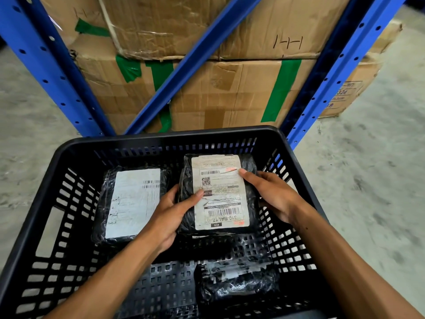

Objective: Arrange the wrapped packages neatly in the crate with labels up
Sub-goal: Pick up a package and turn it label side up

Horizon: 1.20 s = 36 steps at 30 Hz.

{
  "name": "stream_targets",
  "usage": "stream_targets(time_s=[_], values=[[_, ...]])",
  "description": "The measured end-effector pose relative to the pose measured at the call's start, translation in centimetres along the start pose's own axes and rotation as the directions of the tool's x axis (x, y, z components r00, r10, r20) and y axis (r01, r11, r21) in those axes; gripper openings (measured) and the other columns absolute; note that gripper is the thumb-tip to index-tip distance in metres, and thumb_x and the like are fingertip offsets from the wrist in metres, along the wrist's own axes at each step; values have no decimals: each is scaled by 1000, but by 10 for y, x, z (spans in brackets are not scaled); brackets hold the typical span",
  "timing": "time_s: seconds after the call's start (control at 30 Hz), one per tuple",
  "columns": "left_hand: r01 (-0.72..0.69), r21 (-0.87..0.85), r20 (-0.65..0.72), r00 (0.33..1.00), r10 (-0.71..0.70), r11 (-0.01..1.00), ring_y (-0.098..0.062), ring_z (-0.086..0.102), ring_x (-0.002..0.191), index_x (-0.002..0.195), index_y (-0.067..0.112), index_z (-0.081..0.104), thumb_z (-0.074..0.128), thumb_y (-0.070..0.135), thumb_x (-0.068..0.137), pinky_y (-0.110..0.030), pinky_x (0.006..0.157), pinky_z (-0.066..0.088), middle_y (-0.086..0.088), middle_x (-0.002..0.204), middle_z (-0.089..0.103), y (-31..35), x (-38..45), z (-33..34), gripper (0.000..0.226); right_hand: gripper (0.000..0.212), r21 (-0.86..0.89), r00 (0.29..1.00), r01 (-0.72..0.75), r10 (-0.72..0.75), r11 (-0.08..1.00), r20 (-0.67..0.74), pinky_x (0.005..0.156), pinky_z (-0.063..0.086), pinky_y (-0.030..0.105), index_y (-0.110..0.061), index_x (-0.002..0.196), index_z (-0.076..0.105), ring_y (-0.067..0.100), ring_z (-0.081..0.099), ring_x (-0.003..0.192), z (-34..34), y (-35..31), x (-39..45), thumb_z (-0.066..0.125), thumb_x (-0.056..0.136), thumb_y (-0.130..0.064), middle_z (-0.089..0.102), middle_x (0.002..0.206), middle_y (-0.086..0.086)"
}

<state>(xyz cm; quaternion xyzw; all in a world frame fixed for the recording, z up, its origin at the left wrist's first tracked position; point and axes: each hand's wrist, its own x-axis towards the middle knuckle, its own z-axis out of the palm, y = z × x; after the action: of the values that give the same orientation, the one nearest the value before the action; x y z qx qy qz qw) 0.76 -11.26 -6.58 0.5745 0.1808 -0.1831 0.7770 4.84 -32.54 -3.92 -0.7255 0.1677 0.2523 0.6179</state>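
A black slotted plastic crate (pixel 165 134) fills the lower view. Inside at the far right, a black-wrapped package (pixel 222 203) shows its white label upward. My left hand (pixel 171 215) grips its left edge and my right hand (pixel 273 194) grips its right edge, thumbs on the label. A second black-wrapped package (pixel 132 203) lies at the far left, its pale label up, touching my left hand's side. A third black-wrapped package (pixel 236 282) lies at the near right; only part of a worn, creased label shows on its top.
Blue metal rack uprights (pixel 322 88) and a diagonal brace (pixel 188 65) stand just beyond the crate, with taped cardboard boxes (pixel 230 88) stacked behind them. Grey concrete floor (pixel 379 169) lies on both sides. The crate's near-left floor shows bare mesh.
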Motion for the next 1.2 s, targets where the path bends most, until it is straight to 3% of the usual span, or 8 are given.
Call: stream_targets(time_s=[0.2,0.27,0.37,0.47,0.6,0.77,0.93,1.2], values=[[-76,327,103,994,44,942,-18,70,103,124,22,60,89,31,58,-42,99,50,2,111,74,24,4,-3,72,86,-390,945,237,-304,890,-119,113,36,38,-25,145,39,15,47,133,-11,-11,-1,76,73,-51,50,144,-4],[-210,568,280,959,53,796,-14,69,103,123,25,60,87,24,64,-27,94,52,6,109,74,45,3,1,64,89,-520,890,410,-453,749,50,115,30,35,-31,147,34,11,37,138,-14,-22,-8,79,72,-44,42,150,-6],[-372,787,449,893,-43,492,-6,61,108,128,31,52,87,24,65,-17,93,48,14,117,62,72,2,20,73,82,-588,893,448,-305,674,331,98,47,22,-29,138,45,8,59,114,-11,-31,-20,86,67,-33,62,127,-7],[-377,842,418,908,-26,386,-8,51,116,123,33,50,87,31,62,-28,95,44,11,123,54,73,10,24,71,53,-623,920,392,-268,677,287,77,55,27,-20,113,62,15,68,89,-10,-29,-23,87,67,-31,71,96,-2],[-249,825,92,945,315,507,-21,49,122,127,29,46,74,26,76,-27,96,40,-2,132,52,50,18,29,58,42,-474,957,164,-256,865,-136,63,47,26,-19,97,61,12,61,79,-10,-20,-18,86,67,-33,66,87,-3],[216,415,-144,975,-170,884,-18,56,107,135,25,36,57,44,89,-38,92,48,9,123,49,17,0,38,54,79,128,982,-67,88,989,-165,72,62,45,-3,118,56,31,76,79,-2,-8,-11,85,55,-39,76,99,15],[185,331,-249,963,-104,925,-22,57,116,140,19,39,64,23,89,-34,97,43,-3,140,53,6,16,31,57,78,-150,978,-201,189,968,-89,110,35,43,-9,142,38,32,48,130,8,3,-13,74,80,-40,45,147,14],[293,545,-322,938,-127,785,-26,49,128,153,21,-8,54,5,91,-25,90,41,-7,148,45,-27,41,22,89,57,-462,964,-222,263,859,26,114,28,33,-8,147,34,27,36,141,36,24,8,57,97,-22,38,154,9]])
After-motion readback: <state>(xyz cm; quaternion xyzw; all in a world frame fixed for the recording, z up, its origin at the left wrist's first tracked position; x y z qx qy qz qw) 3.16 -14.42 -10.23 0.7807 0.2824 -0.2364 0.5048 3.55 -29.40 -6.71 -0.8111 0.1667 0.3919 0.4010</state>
